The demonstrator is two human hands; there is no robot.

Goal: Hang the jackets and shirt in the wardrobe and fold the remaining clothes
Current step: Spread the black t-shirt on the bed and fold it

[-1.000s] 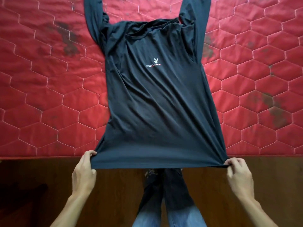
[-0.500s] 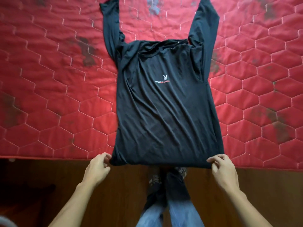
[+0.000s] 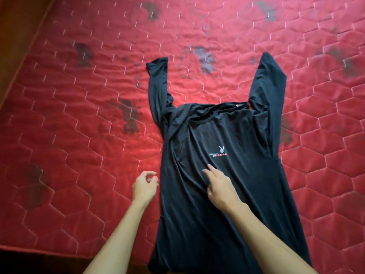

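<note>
A dark long-sleeved shirt (image 3: 237, 184) with a small white rabbit logo lies flat, front up, on the red quilted mattress (image 3: 79, 135). Both sleeves stretch away from me and the hem hangs over the near edge. My right hand (image 3: 219, 186) rests over the shirt's chest just below the logo, fingers apart and pointing forward, holding nothing. My left hand (image 3: 145, 185) hovers over the mattress just beside the shirt's left edge, fingers loosely curled, with nothing in it.
The mattress has dark stains (image 3: 128, 115) scattered over it. A wooden bed frame or floor (image 3: 17, 26) shows at the far left, and dark floor (image 3: 49, 262) lies below the mattress's near edge.
Both hands have let go of the shirt's hem and moved forward to chest height. The view has shifted forward, so more of the mattress and both sleeves show.
</note>
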